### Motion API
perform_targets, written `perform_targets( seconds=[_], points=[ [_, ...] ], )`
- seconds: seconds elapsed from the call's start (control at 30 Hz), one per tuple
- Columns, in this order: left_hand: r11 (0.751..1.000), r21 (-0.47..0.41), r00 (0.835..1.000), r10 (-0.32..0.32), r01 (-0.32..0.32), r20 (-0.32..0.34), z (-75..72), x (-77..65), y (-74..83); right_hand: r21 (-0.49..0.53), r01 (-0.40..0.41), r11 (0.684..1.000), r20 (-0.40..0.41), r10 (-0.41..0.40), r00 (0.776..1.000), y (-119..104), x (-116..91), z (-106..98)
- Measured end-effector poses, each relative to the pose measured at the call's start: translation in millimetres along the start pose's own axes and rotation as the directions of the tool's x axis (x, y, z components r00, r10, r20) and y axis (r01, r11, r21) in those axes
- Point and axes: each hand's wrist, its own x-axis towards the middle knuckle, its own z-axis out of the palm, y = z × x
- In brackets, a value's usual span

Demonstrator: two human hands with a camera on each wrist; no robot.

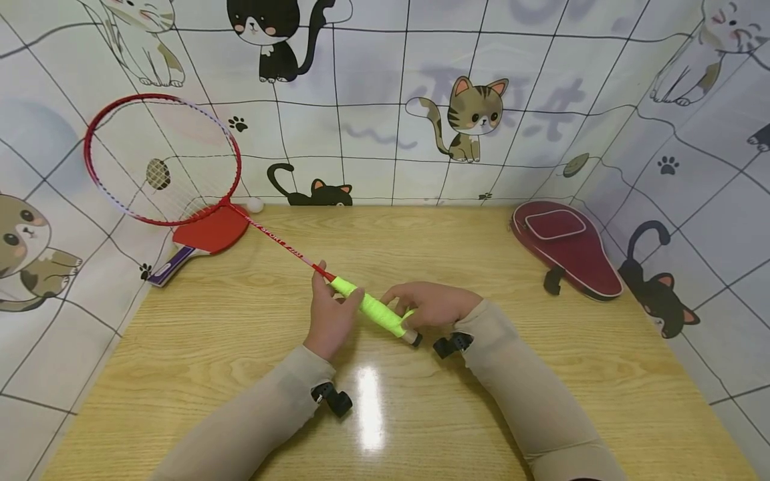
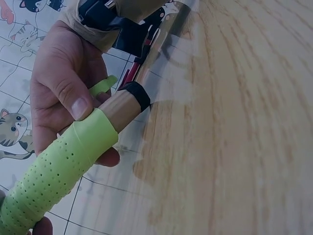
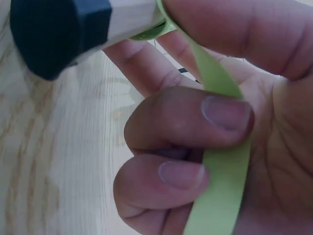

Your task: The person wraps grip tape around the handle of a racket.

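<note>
A badminton racket [image 1: 287, 247] with a red and white frame slants across the table, its handle toward me. Perforated lime-green grip tape [image 2: 63, 161] covers most of the handle, while bare wood and a black end cap [image 3: 58, 34] show at the butt. My left hand [image 1: 332, 321] holds the racket near the top of the wrapped part, thumb on the tape. At the butt end is my right hand [image 1: 436, 304]. Its curled fingers [image 3: 181, 120] grip the loose strip of tape [image 3: 220, 181], and its thumb lies by the edge of the wrap.
A red table tennis bat [image 1: 213, 230] lies under the racket head at the back left, with a white ball [image 1: 255, 204] beside it. A dark red bat case [image 1: 565, 247] lies at the back right. Cat-patterned sheeting [image 1: 373, 80] rises behind the wooden table [image 1: 180, 347].
</note>
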Motion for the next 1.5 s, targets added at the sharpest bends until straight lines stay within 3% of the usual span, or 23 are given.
perform_targets(
  seconds=[0.23,0.5,0.87,1.5],
  points=[
    [1.000,-0.021,1.000,0.004,-0.004,-0.001,1.4,0.7,-0.5,-0.003,-0.021,1.000,-0.001,0.021,1.000,1.4,-1.4,-0.8],
    [0.999,-0.054,1.000,0.004,-0.004,-0.005,1.3,1.2,-1.1,-0.016,0.012,1.000,-0.004,-0.012,1.000,4.1,0.8,0.4],
    [1.000,-0.001,1.000,0.008,-0.008,-0.007,0.8,-1.6,-0.2,0.007,-0.004,1.000,-0.013,0.004,1.000,3.6,1.1,-0.4],
    [0.988,-0.153,0.999,0.026,-0.031,-0.030,3.6,-0.5,-0.9,0.109,-0.046,0.993,0.020,0.044,0.999,2.9,-0.1,-0.7]
  ],
)
